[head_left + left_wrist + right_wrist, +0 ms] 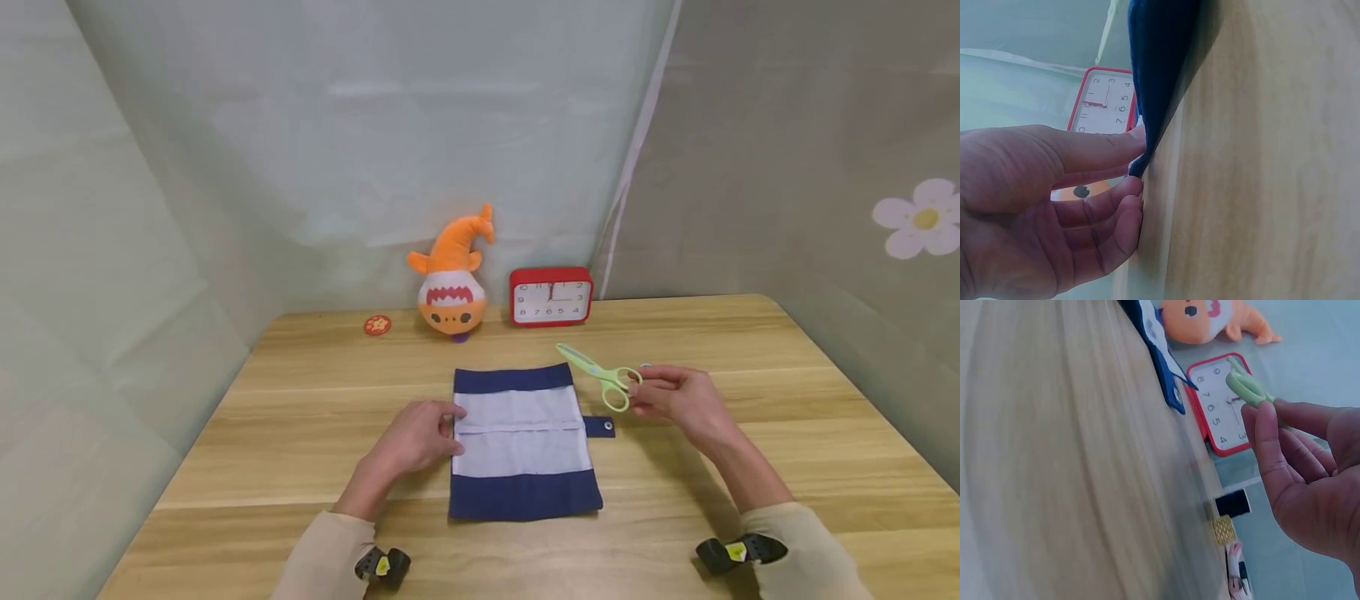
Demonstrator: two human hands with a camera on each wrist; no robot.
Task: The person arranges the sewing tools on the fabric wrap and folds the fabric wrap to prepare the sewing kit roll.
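An open fabric case, navy with a pale lining and a snap strap on its right side, lies flat on the wooden table. My left hand pinches its left edge between thumb and fingers; in the left wrist view, the navy cloth lifts slightly at that edge. Light green scissors are in my right hand, pinched by a handle loop. They hang above the case's upper right corner, blades pointing up and left. The right wrist view shows thumb and fingertips on the green handle.
Behind the case sit an orange plush shark and a red-framed clock. A round red coaster-like disc lies left of the shark. Small items, including a black-faced block and a gold block, line the far edge. Curtains surround the table.
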